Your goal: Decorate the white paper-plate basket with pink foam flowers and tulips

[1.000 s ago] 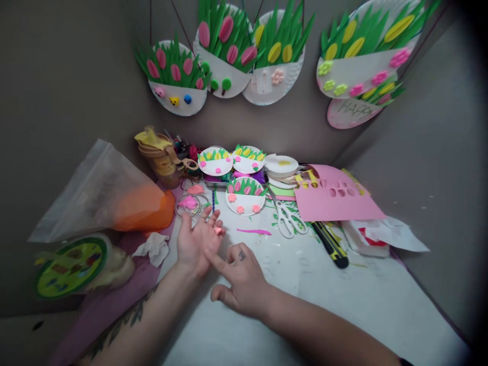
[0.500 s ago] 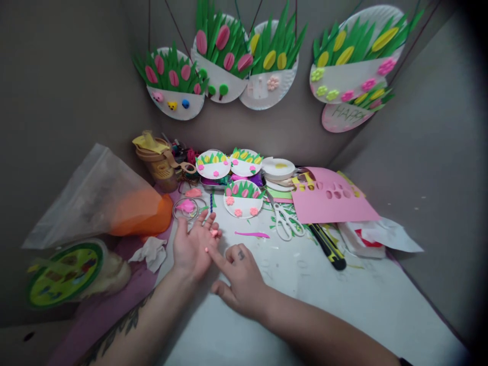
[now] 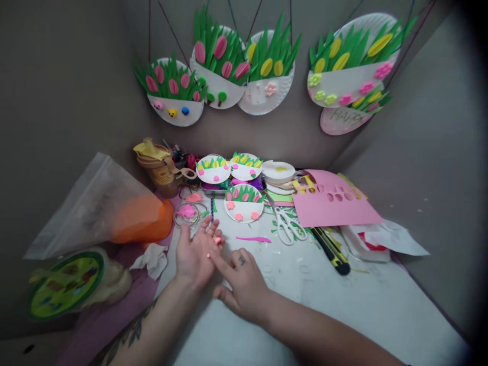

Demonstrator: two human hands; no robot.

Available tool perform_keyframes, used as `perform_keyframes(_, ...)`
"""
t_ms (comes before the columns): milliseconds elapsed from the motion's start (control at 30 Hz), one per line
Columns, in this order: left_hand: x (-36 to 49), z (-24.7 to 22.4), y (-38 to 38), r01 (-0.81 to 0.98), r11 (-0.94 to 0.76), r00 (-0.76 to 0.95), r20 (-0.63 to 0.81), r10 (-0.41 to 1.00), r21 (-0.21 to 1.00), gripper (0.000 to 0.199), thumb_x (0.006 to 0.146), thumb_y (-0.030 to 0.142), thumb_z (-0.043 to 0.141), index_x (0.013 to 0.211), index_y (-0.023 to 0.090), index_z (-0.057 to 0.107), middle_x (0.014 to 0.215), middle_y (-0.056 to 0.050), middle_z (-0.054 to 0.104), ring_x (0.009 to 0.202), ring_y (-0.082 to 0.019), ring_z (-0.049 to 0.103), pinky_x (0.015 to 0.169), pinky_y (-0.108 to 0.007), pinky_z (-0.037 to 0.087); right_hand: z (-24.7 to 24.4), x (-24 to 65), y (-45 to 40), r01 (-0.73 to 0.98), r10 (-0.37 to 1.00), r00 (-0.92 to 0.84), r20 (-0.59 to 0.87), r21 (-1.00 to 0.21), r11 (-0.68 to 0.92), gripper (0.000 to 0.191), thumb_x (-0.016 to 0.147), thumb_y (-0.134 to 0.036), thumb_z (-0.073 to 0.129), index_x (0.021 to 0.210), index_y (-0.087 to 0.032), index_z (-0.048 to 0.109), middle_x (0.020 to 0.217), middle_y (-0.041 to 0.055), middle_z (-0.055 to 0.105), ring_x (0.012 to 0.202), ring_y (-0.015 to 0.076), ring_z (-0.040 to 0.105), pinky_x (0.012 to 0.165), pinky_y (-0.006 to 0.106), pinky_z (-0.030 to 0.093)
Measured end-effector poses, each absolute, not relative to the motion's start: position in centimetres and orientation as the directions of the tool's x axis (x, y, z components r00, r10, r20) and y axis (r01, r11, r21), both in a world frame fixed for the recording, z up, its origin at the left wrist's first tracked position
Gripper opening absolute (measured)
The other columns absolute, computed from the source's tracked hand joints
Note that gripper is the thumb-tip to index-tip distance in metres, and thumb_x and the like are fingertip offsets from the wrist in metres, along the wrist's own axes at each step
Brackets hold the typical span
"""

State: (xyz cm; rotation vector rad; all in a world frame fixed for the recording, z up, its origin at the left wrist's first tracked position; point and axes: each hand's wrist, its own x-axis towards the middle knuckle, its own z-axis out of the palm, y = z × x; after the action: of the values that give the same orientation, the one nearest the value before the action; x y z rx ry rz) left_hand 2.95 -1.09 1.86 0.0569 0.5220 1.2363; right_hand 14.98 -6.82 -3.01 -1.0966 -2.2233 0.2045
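The left hand is laid palm-up and spread flat on the table, and a tiny pink bead of clay sits on the palm, with a second pink bit out on the fingers. The right hand is loosely curled with its index finger stretched out, the tip set just beside the bead; nothing is pinched by it. Judged from this, the bead is being rolled under the fingertip, and it is best done with light, even pressure in small circles, the palm kept level so that the bead is not lost off the edge, and the fingertip kept on top of it rather than beside it.

The white table is cluttered toward its far side: a small paper-plate basket with green grass and pink flowers, white scissors to its right, a pink sheet with holes cut out, a yellow-and-black knife, and a thin pink strip near the hands. At the left a clear bag with orange contents is seen. Finished plate baskets are hung on the grey wall at the far side of the corner
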Motion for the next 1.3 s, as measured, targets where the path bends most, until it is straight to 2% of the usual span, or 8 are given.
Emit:
perform_keyframes(167, 3.18, 2.03, -1.28, -0.859, 0.405, 0.273, -0.389, 0.88, 0.312, 0.053, 0.088, 0.058, 0.028, 0.098, 0.014, 0.056, 0.094, -0.011, 0.057, 0.066, -0.016, 0.054, 0.058, -0.031, 0.05, -3.06, 15.07, -6.85, 0.643, 0.734, -0.444, 0.514, -0.388, 0.661, 0.065, 0.09, -0.063, 0.025, 0.139, -0.022, 0.039, 0.084, 0.0074, 0.047, 0.077, 0.0224, 0.039, 0.068, 0.037, 0.037)
perform_keyframes(300, 3.27, 2.07, -1.4, -0.887, 0.322, 0.201, -0.352, 0.914, 0.33, 0.053, 0.088, 0.059, 0.028, 0.099, 0.015, 0.056, 0.092, -0.01, 0.057, 0.067, -0.016, 0.055, 0.06, -0.03, 0.05, -3.21, 15.1, -6.75, 0.643, 0.737, -0.448, 0.507, -0.39, 0.659, 0.066, 0.09, -0.064, 0.026, 0.139, -0.021, 0.039, 0.083, 0.0069, 0.048, 0.076, 0.0217, 0.04, 0.068, 0.037, 0.037)
perform_keyframes(433, 3.26, 1.88, -1.41, -0.865, 0.395, 0.27, -0.375, 0.887, 0.309, 0.052, 0.088, 0.059, 0.029, 0.1, 0.015, 0.055, 0.095, -0.01, 0.057, 0.066, -0.016, 0.054, 0.059, -0.031, 0.05, -3.25, 15.2, -6.68, 0.637, 0.736, -0.422, 0.529, -0.405, 0.656, 0.065, 0.089, -0.065, 0.027, 0.137, -0.024, 0.042, 0.084, 0.0069, 0.048, 0.078, 0.0222, 0.041, 0.07, 0.037, 0.037)
perform_keyframes(833, 3.42, 1.72, -1.55, -0.88, 0.34, 0.209, -0.373, 0.904, 0.331, 0.05, 0.089, 0.057, 0.029, 0.1, 0.015, 0.054, 0.094, -0.01, 0.057, 0.068, -0.016, 0.055, 0.06, -0.03, 0.05, -3.06, 15.25, -6.68, 0.605, 0.715, -0.42, 0.56, -0.415, 0.68, 0.059, 0.092, -0.059, 0.029, 0.133, -0.021, 0.048, 0.08, 0.0059, 0.049, 0.074, 0.021, 0.041, 0.067, 0.036, 0.036)
perform_keyframes(967, 3.47, 1.68, -1.63, -0.862, 0.404, 0.266, -0.403, 0.876, 0.307, 0.049, 0.089, 0.057, 0.029, 0.099, 0.016, 0.054, 0.095, -0.011, 0.057, 0.067, -0.016, 0.055, 0.06, -0.031, 0.05, -3.08, 15.25, -6.73, 0.598, 0.7, -0.411, 0.584, -0.407, 0.691, 0.061, 0.092, -0.059, 0.028, 0.135, -0.018, 0.044, 0.09, 0.0103, 0.054, 0.082, 0.0242, 0.045, 0.07, 0.038, 0.037)
perform_keyframes(1100, 3.48, 1.59, -1.64, -0.88, 0.339, 0.212, -0.363, 0.907, 0.333, 0.049, 0.089, 0.056, 0.031, 0.099, 0.016, 0.055, 0.094, -0.01, 0.057, 0.068, -0.016, 0.056, 0.06, -0.03, 0.05, -3.15, 15.3, -6.68, 0.603, 0.678, -0.44, 0.589, -0.366, 0.709, 0.062, 0.093, -0.057, 0.029, 0.139, -0.016, 0.037, 0.087, 0.0095, 0.056, 0.078, 0.0233, 0.045, 0.069, 0.038, 0.038)
perform_keyframes(1233, 3.67, 1.61, -1.74, -0.849, 0.417, 0.27, -0.413, 0.87, 0.323, 0.049, 0.089, 0.056, 0.029, 0.1, 0.015, 0.055, 0.096, -0.01, 0.057, 0.067, -0.016, 0.055, 0.061, -0.031, 0.051, -3.16, 15.29, -6.62, 0.609, 0.667, -0.411, 0.621, -0.357, 0.708, 0.064, 0.093, -0.058, 0.028, 0.141, -0.017, 0.034, 0.102, 0.0128, 0.057, 0.085, 0.0251, 0.047, 0.07, 0.039, 0.039)
perform_keyframes(1300, 3.73, 1.65, -1.76, -0.857, 0.39, 0.244, -0.402, 0.882, 0.336, 0.049, 0.089, 0.056, 0.03, 0.1, 0.015, 0.055, 0.096, -0.01, 0.057, 0.067, -0.016, 0.056, 0.061, -0.031, 0.051, -3.06, 15.27, -6.67, 0.62, 0.66, -0.423, 0.621, -0.333, 0.71, 0.064, 0.093, -0.057, 0.027, 0.142, -0.015, 0.033, 0.097, 0.0127, 0.058, 0.082, 0.0245, 0.047, 0.068, 0.038, 0.038)
